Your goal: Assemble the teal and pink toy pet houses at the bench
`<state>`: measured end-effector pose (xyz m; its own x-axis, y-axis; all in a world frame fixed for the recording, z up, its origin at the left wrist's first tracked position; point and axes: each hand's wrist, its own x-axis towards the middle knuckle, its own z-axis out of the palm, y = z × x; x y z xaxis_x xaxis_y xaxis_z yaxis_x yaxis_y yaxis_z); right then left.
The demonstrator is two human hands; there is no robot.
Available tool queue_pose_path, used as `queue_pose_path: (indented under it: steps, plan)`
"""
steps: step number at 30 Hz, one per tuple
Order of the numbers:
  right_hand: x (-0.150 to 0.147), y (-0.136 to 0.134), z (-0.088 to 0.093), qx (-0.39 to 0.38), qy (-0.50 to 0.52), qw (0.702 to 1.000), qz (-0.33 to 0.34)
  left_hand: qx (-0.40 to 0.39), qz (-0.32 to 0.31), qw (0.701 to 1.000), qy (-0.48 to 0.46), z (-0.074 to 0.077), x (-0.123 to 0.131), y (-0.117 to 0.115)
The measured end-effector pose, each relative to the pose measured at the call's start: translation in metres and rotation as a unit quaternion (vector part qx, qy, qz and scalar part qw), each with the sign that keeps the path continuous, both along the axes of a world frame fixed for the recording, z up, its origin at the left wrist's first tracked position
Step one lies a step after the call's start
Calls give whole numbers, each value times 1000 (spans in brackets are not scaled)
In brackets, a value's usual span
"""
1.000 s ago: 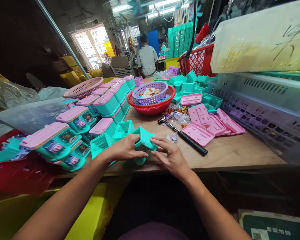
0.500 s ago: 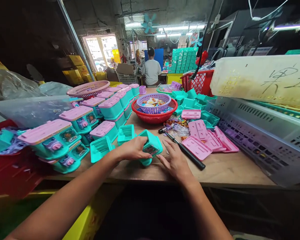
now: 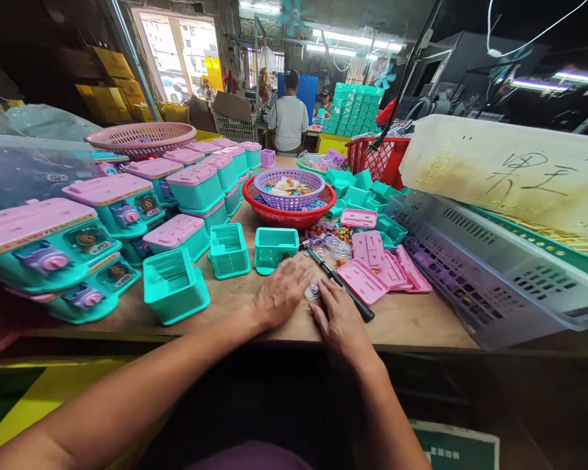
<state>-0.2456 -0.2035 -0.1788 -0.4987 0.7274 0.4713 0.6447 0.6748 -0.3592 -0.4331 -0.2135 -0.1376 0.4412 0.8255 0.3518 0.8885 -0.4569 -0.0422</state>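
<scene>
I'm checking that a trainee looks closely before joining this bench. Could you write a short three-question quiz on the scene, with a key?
1. Multiple choice: what colour is the round plastic basket nested in the round red plastic basket?
A) yellow
B) purple
C) white

2. True or false: the long tool with a black handle lies between the bare right hand and the loose flat pink plastic lids.

3. Count: how many open teal plastic boxes stand in the front row, between the stacked pink-lidded teal boxes and the tool?

Key: 1. B; 2. True; 3. Three.
</scene>
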Motion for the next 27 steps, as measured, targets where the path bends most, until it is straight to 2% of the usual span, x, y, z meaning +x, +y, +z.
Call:
queue_pose_path:
  steps: [3,5,9,12,13,15,17,19,23,27]
  plan:
    - [-1,-4,-5,-25,11,999,36,-67,-14,998,-12,-18,8,-17]
    - [-3,-8,-4,-40,41,997,57,-74,0,997,-27,-21,8,-26]
    - [-8,-7,11,-68,64,991,93,-73,30,996,-28,-11,-1,-32]
    - [-10,15,30,-74,48,987,132,-96,57,993,-32,-1,-7,-24]
    - [-10,26,37,-63,36,991,116,-102,62,992,-36,3,-8,-19]
    - [-8,53,50,-29,-32,999,17,-103,70,991,-47,10,-4,-6]
    - [-4,78,58,-16,-126,986,-107,-88,70,992,-53,16,5,10]
    - [0,98,61,-30,-192,965,-178,-70,60,994,-53,22,21,28]
    - [1,115,58,-50,-225,952,-202,-80,64,994,-45,24,57,57]
    - [1,117,55,-31,-212,958,-189,-101,80,992,-21,18,68,58]
